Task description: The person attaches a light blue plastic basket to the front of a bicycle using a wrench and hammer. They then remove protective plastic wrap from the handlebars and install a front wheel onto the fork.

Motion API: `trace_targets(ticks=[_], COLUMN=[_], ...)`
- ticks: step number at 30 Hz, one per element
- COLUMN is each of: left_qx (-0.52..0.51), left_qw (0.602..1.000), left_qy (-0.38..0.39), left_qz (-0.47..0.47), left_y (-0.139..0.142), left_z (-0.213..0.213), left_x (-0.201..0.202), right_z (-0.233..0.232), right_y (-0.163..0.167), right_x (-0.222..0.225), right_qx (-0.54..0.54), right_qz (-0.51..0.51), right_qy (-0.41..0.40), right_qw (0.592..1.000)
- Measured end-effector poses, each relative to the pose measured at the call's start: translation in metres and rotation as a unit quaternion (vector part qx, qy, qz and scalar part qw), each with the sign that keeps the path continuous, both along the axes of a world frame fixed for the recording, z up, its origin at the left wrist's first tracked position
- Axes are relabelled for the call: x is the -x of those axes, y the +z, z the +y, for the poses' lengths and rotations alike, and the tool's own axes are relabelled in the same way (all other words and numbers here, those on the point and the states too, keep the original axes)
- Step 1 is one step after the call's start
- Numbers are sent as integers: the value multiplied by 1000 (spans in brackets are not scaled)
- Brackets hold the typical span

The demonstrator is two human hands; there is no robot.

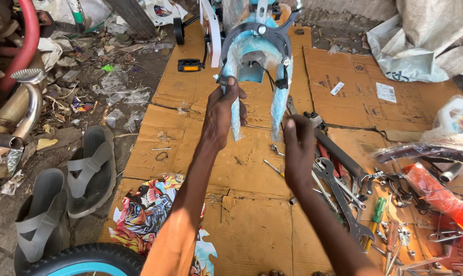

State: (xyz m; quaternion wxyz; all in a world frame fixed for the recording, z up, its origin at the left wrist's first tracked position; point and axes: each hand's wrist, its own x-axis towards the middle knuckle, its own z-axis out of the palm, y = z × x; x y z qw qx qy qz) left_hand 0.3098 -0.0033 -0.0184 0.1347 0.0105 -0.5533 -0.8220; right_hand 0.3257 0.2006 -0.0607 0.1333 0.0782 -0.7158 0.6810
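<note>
Flattened cardboard (252, 204) covers the floor, with wrenches (339, 189) and a green-handled screwdriver (377, 212) scattered to the right, a pair of grey sandals (68, 194) on the dirt to the left, and a black pedal (189, 65) lying near the bike frame. Nothing stands between the person and the fork. The left hand (224, 110) is wrapped around the left leg of the light blue fork (257, 56), fingers pressed together on it. The right hand (298, 145) hovers just below the right leg, fingers curled; whether it pinches anything I cannot tell. The fork hangs legs-down, wrapped in clear plastic, a black brake caliper (257, 36) across its crown.
</note>
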Motion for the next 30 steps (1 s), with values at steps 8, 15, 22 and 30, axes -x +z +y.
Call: trace_targets(ticks=[8, 15, 22, 30], left_qx=[55, 124, 158, 275], left_qw=[995, 988, 986, 958], left_qy=[61, 51, 21, 79], left_qz=[-63, -78, -37, -23], left_y=[16, 19, 1, -40], left_z=[6, -2, 1, 17], left_x=[-4, -6, -9, -15], right_z=[-31, -52, -34, -22], right_y=[3, -4, 9, 74], right_x=[-42, -5, -2, -25], right_qx=[-317, -425, -369, 97], right_qz=[266, 248, 165, -168], right_qy=[64, 154, 226, 252], right_qw=[908, 857, 886, 948])
